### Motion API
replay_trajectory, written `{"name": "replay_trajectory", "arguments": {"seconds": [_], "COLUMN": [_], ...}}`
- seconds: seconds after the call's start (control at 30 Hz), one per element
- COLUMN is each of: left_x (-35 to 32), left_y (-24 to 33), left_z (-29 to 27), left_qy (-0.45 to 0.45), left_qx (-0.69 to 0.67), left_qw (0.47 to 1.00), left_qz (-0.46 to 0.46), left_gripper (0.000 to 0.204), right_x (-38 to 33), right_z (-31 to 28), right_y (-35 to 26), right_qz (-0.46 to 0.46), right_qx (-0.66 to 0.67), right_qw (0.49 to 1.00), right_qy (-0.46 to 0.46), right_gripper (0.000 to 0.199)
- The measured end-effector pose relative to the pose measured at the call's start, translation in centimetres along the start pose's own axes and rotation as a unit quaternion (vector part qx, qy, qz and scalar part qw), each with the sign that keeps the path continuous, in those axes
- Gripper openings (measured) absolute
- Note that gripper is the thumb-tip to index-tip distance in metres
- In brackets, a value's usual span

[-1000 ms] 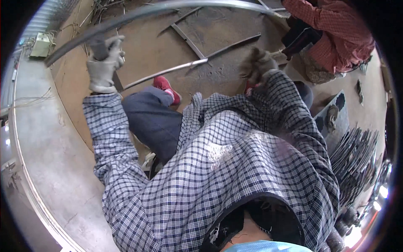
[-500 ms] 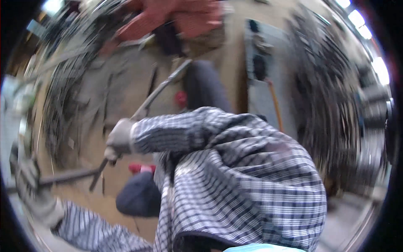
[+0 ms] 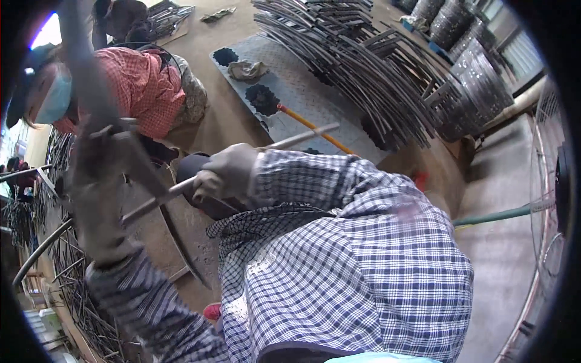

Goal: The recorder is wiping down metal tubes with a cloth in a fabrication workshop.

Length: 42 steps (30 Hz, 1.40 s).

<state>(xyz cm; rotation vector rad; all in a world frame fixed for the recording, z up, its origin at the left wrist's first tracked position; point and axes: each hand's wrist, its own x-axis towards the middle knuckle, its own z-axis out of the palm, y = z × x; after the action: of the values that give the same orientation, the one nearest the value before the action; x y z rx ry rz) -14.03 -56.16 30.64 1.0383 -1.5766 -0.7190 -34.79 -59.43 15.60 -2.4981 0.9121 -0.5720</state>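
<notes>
My right hand, in a pale grey glove, is closed around a thin grey metal strip. The strip slants from low left, beside my left arm, to the upper right above a blue-grey metal sheet. My left hand, gloved and smeared by motion, is raised at the left and wrapped round a long dark bar reaching the upper edge. The bar's kind is too blurred to tell. Below the hands, a dark curved metal strip hangs or lies over the floor.
Across from me, a person in a red checked shirt bends forward. Curved metal strips are heaped on the metal sheet, near an orange-handled tool. Wire-like coils stand at the far right. More strips lie at the left.
The view has swung to the right. My left hand has risen with the dark bar, now pointing upward. The right hand keeps its hold on the strip, which lies closer to level.
</notes>
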Motion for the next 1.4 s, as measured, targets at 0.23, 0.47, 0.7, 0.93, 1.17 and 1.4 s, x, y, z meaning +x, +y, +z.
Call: {"name": "replay_trajectory", "arguments": {"seconds": [0.23,0.47,0.7,0.93,1.17,1.4], "left_x": [-1.7,-3.0,-4.4,-4.7,-4.0,-3.8], "left_y": [-3.4,-6.0,-5.5,-5.5,-4.5,-4.7], "left_z": [7.2,8.3,7.8,7.6,7.9,8.2], "left_qy": [0.083,0.121,0.106,0.146,0.151,0.199], "left_qx": [-0.123,-0.138,-0.107,-0.145,-0.142,-0.225], "left_qw": [0.982,0.970,0.985,0.972,0.968,0.941], "left_qz": [-0.120,-0.161,-0.088,-0.115,-0.142,-0.158], "left_gripper": [0.034,0.032,0.034,0.032,0.029,0.027], "right_x": [-3.3,-3.7,-3.9,-3.9,-3.7,-3.1], "right_z": [-0.5,1.2,3.1,2.1,2.3,1.2], "right_y": [-0.8,1.4,2.3,1.4,2.9,1.6], "right_qz": [0.020,0.068,0.188,0.022,0.011,-0.058], "right_qx": [0.166,0.343,0.357,0.253,0.133,0.046], "right_qw": [0.984,0.931,0.899,0.963,0.988,0.996], "right_qy": [-0.055,-0.106,-0.170,-0.089,-0.075,-0.055], "right_gripper": [0.022,0.026,0.025,0.033,0.056,0.029]}}
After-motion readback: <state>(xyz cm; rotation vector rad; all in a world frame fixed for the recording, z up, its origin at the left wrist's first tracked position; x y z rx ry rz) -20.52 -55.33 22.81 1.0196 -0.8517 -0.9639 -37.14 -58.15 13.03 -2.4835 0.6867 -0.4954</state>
